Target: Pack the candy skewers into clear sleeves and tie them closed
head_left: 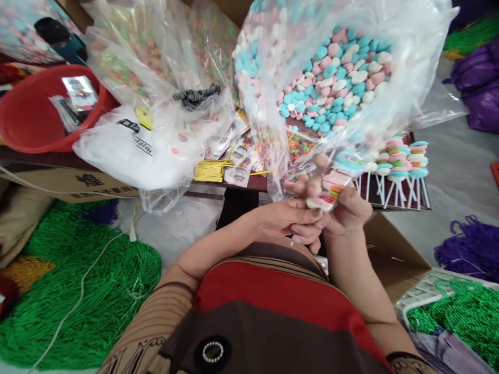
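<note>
In front of my waist, I hold a marshmallow candy skewer with pink, blue, white and rainbow-striped pieces in what looks like a clear wrapper. My left hand is closed around its lower end, fingers pinched together. My right hand grips the skewer's side from the right. The stick is mostly hidden by the fingers. Right of my hands, several similar candy skewers lie at the table edge, their white sticks toward me. Left of my hands is a bundle of gold twist ties, beside small printed packets.
A large open clear bag of pink, blue and white candies stands behind my hands. Bags of orange-green candies, a white printed bag and a red basin are left. Green strands cover the floor; a cardboard box stands right.
</note>
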A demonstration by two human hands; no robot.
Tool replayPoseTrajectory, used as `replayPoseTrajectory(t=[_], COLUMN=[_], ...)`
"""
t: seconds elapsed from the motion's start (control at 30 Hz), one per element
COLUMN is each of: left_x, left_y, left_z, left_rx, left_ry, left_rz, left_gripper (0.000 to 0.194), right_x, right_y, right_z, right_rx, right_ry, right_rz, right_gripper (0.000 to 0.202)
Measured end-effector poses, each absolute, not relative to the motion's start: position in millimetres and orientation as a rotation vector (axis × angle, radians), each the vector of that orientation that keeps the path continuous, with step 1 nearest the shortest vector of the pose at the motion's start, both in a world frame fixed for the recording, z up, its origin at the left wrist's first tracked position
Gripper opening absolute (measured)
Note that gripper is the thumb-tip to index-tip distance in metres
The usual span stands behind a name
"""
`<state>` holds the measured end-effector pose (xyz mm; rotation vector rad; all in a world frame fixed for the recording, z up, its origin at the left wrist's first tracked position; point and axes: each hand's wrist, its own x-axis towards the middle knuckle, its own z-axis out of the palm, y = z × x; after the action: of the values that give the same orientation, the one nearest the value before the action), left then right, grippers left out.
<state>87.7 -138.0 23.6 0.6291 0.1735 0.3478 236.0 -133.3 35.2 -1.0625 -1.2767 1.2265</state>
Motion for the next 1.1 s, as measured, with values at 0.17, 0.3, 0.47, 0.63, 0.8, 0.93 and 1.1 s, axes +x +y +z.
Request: replayPoseTrajectory(t=[0.17,0.3,0.47,0.63,0.8,0.93,1.1], left_x=[78.8,71.1,58.2,43.6,30.5,20.5,25.8], left_y=[-122.4,-116.1,-119.5,-116.0,-112.2,-111.9,-108.4], left_z=[16.2,8.9,5.3,2.9,-2.5,4.5,0.9], left_rx=[1.176,1.440,1.037,1.281,1.295,0.983,1.263], left_ry=[0.751,1.147,0.683,0.983,1.106,0.672,0.930], left_rz=[0.699,1.012,0.835,1.019,1.073,0.845,0.851], left_gripper=[0.039,0.023,0.046,0.027,0.024,0.042,0.042], right_x=[211.1,206.2,219.1,209.0,191.7,191.5,173.1], right_y=[-126.9,-121.5,-113.7,-95.6,-88.2,-86.5,-81.8], right_z=[23.3,22.2,33.4,14.8,11.7,27.6,17.6], right_rx=[-1.000,-1.077,-1.028,-1.136,-1.159,-1.061,-1.050], right_ry=[-1.014,-1.064,-1.186,-1.115,-1.194,-1.291,-1.186], right_rz=[1.148,0.959,1.238,1.116,1.214,1.444,1.374], right_gripper=[0.032,0.033,0.044,0.025,0.027,0.049,0.048])
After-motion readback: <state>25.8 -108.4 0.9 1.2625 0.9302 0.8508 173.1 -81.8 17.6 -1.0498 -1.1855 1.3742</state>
